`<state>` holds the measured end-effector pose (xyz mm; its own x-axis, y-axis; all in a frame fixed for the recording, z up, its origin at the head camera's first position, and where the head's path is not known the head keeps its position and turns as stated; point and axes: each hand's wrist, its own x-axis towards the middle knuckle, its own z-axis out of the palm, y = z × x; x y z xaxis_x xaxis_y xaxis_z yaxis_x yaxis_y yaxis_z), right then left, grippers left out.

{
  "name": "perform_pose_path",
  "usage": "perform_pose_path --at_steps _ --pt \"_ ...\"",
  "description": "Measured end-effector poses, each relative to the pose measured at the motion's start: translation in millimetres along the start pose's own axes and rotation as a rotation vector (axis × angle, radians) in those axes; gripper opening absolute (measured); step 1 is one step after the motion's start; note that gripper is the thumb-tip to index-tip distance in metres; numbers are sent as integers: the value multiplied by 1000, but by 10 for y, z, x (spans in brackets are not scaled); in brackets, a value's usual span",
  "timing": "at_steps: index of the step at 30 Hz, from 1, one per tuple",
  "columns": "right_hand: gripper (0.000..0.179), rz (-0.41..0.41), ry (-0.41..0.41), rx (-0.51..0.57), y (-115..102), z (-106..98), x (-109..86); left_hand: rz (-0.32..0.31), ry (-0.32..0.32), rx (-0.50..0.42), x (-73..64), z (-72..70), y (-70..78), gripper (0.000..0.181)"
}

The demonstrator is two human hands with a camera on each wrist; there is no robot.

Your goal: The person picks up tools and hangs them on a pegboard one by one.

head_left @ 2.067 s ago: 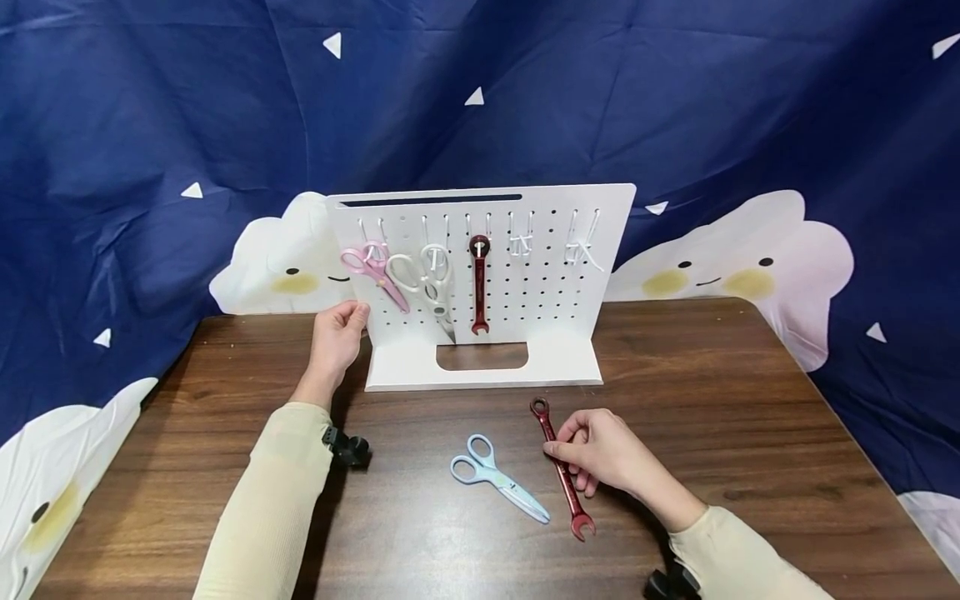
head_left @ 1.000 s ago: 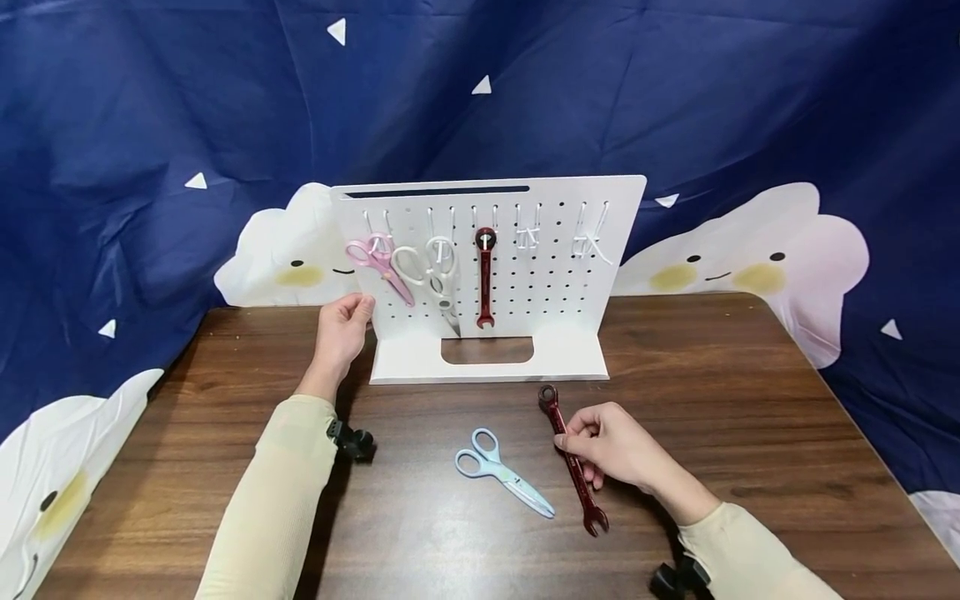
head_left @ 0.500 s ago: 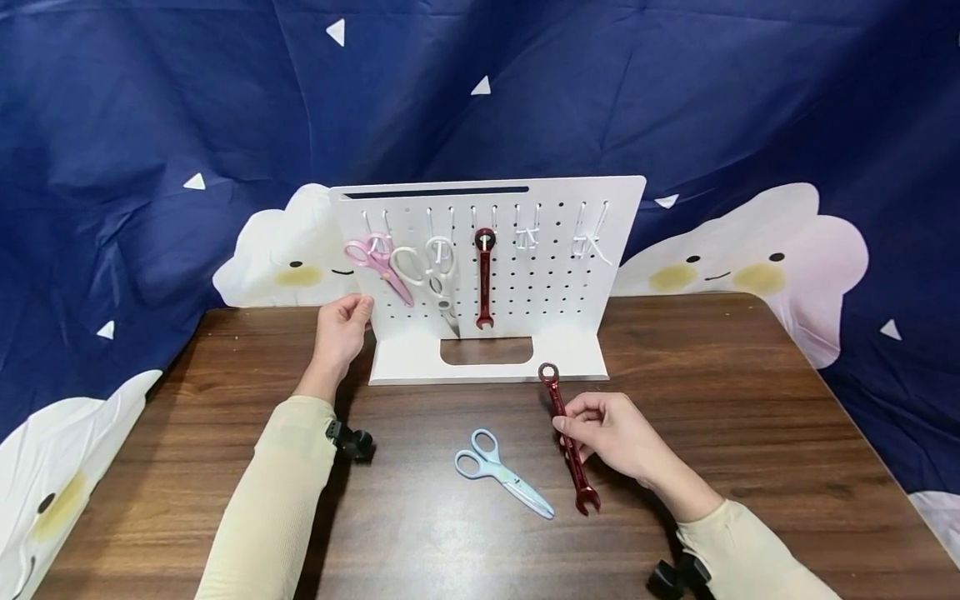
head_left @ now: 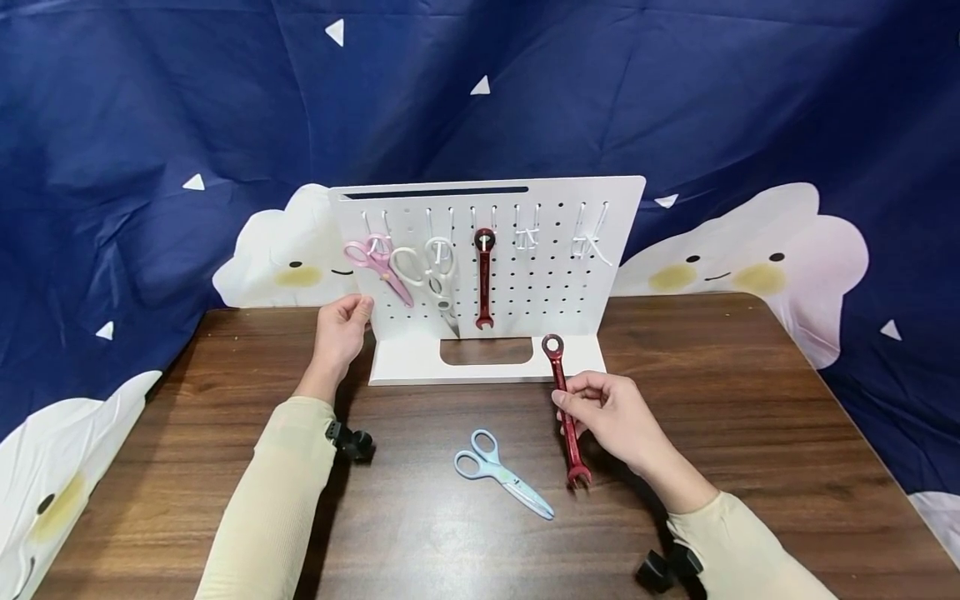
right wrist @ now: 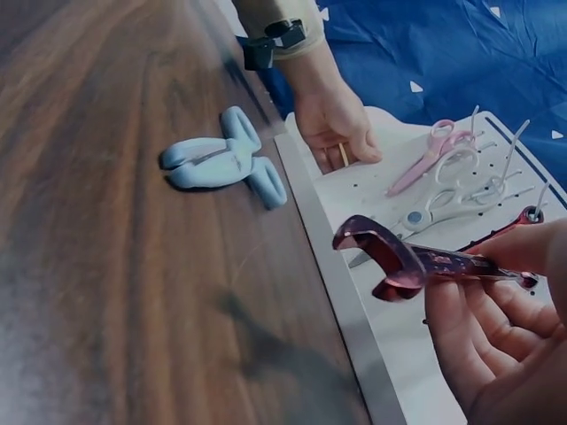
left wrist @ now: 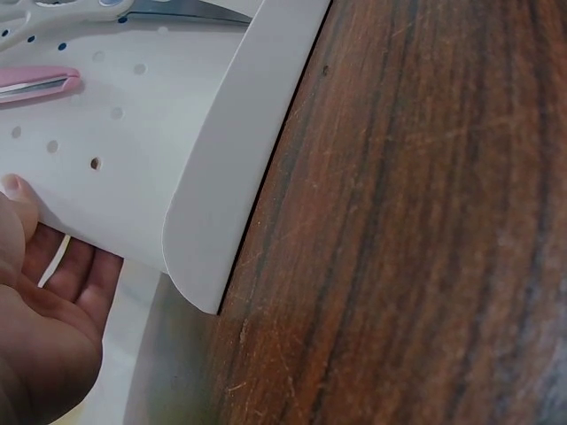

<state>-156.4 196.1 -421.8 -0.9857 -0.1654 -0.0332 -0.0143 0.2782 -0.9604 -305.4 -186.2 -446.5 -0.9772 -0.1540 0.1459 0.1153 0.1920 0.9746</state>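
Observation:
In the head view my right hand (head_left: 611, 417) pinches a dark red combination wrench (head_left: 567, 433) at its shaft, ring end up and open end down. The right wrist view shows this wrench (right wrist: 394, 261) raised off the table, its shadow below. My left hand (head_left: 341, 333) grips the left edge of a white pegboard stand (head_left: 540, 287); thumb in front and fingers behind, as the left wrist view shows. From its hooks hang pink scissors (head_left: 382, 267), white scissors (head_left: 431, 279) and a second red wrench (head_left: 484, 279). Light blue scissors (head_left: 502, 475) lie on the table in front.
Two pairs of white hooks (head_left: 527, 237) on the board's right side hold nothing. The stand's base (head_left: 397, 364) rests on the brown wooden table (head_left: 420, 533). Behind the table hangs a blue cloth (head_left: 480, 133) with printed clouds.
The right hand lifts the wrench from the table and moves it forward, so its ring end now overlaps the stand's base in view. The left hand stays on the board's edge.

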Motion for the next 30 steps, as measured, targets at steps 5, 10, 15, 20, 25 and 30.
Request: perform_pose_path --at_steps 5,10,15,20,25,30 --pt "22 -24 21 15 -69 18 11 1 1 1 -5 1 -1 33" --pt "20 -53 45 16 -118 26 31 3 -1 0 -4 3 0 33" --pt "18 -83 81 -1 -183 32 70 1 1 -3 -1 2 1 33" --pt "19 -111 125 -15 -260 43 116 -3 2 -8 3 4 0 33" --pt "18 -142 152 -14 -327 57 156 -4 -3 -8 2 2 -2 34" --pt "18 -168 165 -4 -388 70 193 -5 -4 -13 -4 3 -2 34"
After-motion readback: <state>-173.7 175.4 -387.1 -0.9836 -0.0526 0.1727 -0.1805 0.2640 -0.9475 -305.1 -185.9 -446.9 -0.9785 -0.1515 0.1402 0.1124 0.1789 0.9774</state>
